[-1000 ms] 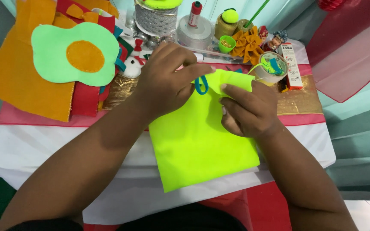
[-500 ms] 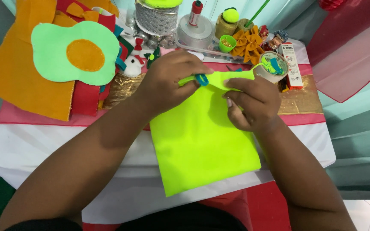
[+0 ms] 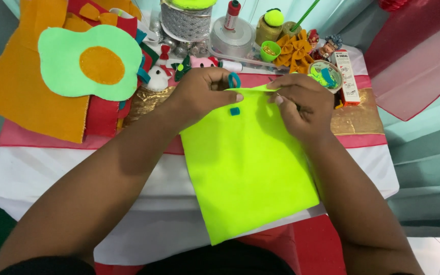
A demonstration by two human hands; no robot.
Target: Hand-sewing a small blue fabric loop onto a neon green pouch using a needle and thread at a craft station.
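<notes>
A neon yellow-green felt sheet (image 3: pixel 248 168) lies on the table in front of me and hangs over the near edge. My left hand (image 3: pixel 202 94) pinches its top edge. It also grips a small blue-handled tool (image 3: pixel 234 80), which looks like scissors; one blue loop shows above my fingers and a blue bit below my thumb. My right hand (image 3: pixel 301 104) pinches the same top edge just to the right, where the felt is folded over slightly. The two hands are a few centimetres apart.
The table has a white cloth (image 3: pixel 42 178) with a red and gold runner (image 3: pixel 357 119). At back left are orange felt (image 3: pixel 21 97) and a green egg-shaped felt piece (image 3: pixel 87 63). Along the back are a silver ribbon spool (image 3: pixel 187 23), a glue bottle (image 3: pixel 231 12), orange bows (image 3: pixel 294 51), a small box (image 3: pixel 346 76) and little felt toys (image 3: pixel 159 76).
Both hands have moved up to the felt's top edge. The sheet now lies flatter and straighter, and the blue tool has shifted to that edge with my left hand.
</notes>
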